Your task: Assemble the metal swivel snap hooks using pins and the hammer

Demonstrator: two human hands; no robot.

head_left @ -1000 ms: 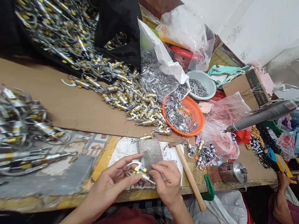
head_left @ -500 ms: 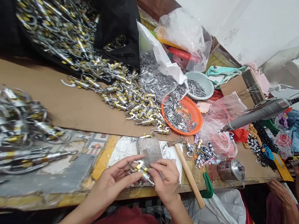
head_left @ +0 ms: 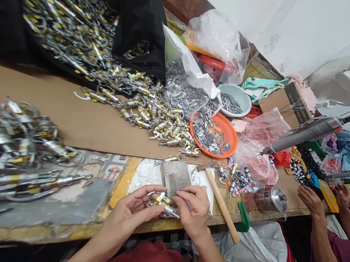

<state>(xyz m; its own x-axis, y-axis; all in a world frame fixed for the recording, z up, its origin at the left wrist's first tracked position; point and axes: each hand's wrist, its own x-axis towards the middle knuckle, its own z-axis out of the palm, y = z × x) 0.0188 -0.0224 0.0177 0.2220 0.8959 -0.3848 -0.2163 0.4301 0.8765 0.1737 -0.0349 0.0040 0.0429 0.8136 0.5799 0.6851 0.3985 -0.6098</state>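
Note:
Both my hands meet at the table's front edge around one small silver-and-yellow metal fitting (head_left: 167,208) with a round barrel and a curved hook. My left hand (head_left: 132,212) pinches its left end between thumb and fingers. On the other end, my right hand (head_left: 194,209) closes with thumb and forefinger; the fingertips partly hide the piece. Just beyond my fingers lies a grey metal block (head_left: 181,176) on white paper (head_left: 143,174). A hammer (head_left: 221,207) with a wooden handle rests to the right of my right hand.
Similar fittings are heaped at the left (head_left: 6,146) and spill from a black bag (head_left: 145,18). An orange dish (head_left: 232,130) holds small metal parts. A grey electric screwdriver (head_left: 305,134) hangs at right, above a metal mug (head_left: 271,199). A co-worker's hand (head_left: 311,202) is far right.
My hands keep their grip on the fitting, which has shifted only slightly. At the far right, the co-worker's hand has moved up and left over the table edge.

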